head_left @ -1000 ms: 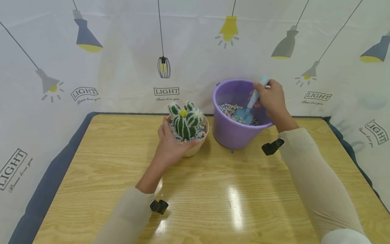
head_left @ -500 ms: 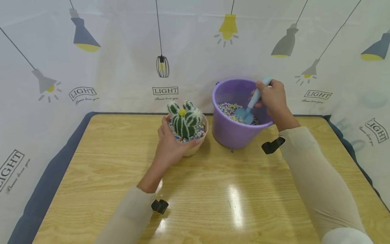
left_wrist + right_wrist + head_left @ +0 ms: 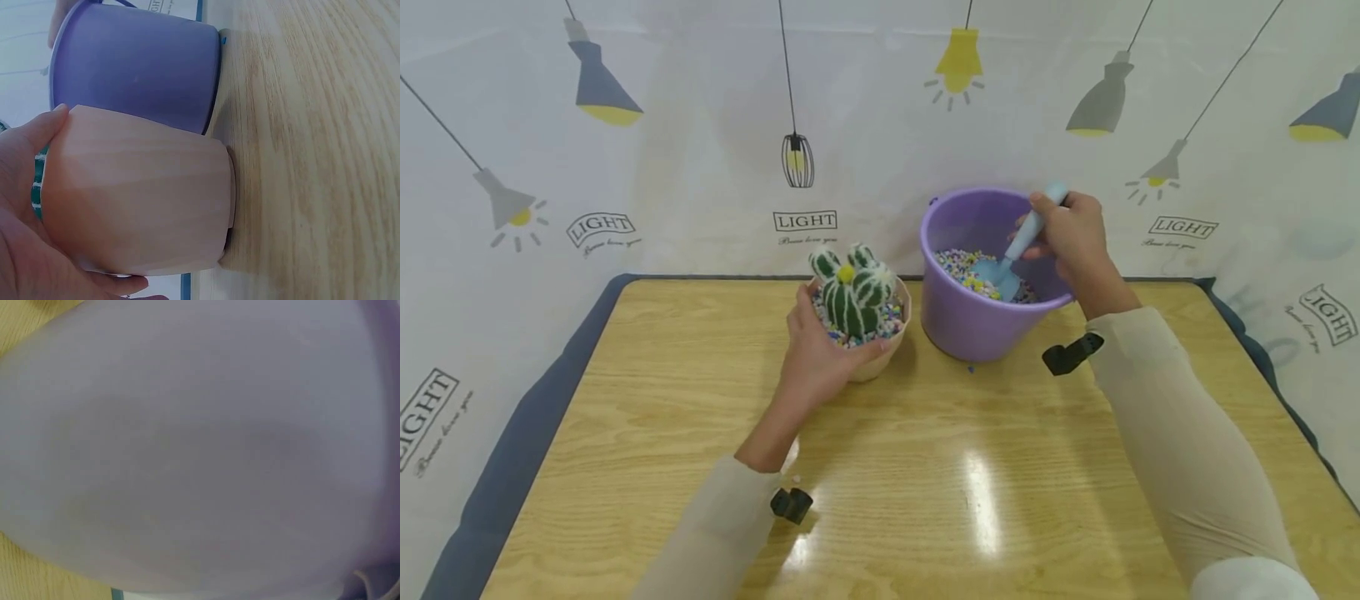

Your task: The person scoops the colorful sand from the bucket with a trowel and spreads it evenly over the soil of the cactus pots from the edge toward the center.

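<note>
My left hand (image 3: 820,358) holds a pale beige flower pot (image 3: 877,364) around its near left side, thumb along the front. In it stands a green cactus (image 3: 852,308) with white fuzz and a yellow bloom, ringed by coloured pebbles. To its right is a purple bucket (image 3: 966,321), partly filled with small multicoloured pebbles (image 3: 955,265). Over the bucket's right rim, my right hand (image 3: 1075,233) grips the handle of a light blue toy shovel (image 3: 1021,239), whose blade lies among the pebbles. The left wrist view shows the pot (image 3: 137,194) upright on the table.
The wooden table (image 3: 887,500) ends at a white backdrop (image 3: 715,167) printed with lamps, close behind the pot and bucket. A stray blue pebble (image 3: 971,368) lies in front of the bucket. The bucket wall (image 3: 206,456) fills most of the right wrist view.
The shovel has shifted slightly in my right hand's grip area, and its blade sits a little differently among the pebbles. My left hand and the pot stay in place.
</note>
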`<state>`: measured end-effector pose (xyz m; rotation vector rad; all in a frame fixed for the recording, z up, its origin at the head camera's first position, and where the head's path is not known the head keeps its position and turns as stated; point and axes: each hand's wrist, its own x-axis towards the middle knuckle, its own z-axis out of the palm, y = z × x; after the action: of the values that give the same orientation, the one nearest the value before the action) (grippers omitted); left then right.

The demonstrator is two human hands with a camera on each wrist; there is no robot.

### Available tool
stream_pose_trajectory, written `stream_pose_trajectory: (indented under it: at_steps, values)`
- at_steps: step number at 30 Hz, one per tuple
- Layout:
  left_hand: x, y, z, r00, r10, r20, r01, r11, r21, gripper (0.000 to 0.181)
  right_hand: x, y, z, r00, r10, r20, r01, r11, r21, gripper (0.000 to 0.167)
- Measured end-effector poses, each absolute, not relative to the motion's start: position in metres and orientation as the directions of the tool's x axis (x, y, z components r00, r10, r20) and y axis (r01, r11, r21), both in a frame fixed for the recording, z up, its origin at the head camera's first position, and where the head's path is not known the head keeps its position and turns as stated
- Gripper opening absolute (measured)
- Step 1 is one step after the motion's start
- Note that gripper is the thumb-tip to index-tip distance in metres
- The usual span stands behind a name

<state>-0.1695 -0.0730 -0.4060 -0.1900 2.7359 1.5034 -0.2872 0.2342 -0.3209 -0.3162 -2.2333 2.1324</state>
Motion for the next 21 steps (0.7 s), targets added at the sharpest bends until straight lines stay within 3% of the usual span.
stream_pose_trajectory:
  at_steps: [8, 21]
  values:
    - [-0.17, -0.075, -0.405, -0.995, -0.085, -0.056, -0.092, 0.523, 0.848, 0.124, -0.286, 0.237, -0.322, -0.987, 0.114, -0.113, 0.107, -0.062, -0.992, 0.041]
    - [-0.175, -0.084, -0.404, -0.997, -0.003, -0.076, -0.067, 0.508, 0.859, 0.123, -0.284, 0.238, -0.321, -0.987, 0.1, -0.126, 0.106, -0.183, -0.977, 0.029]
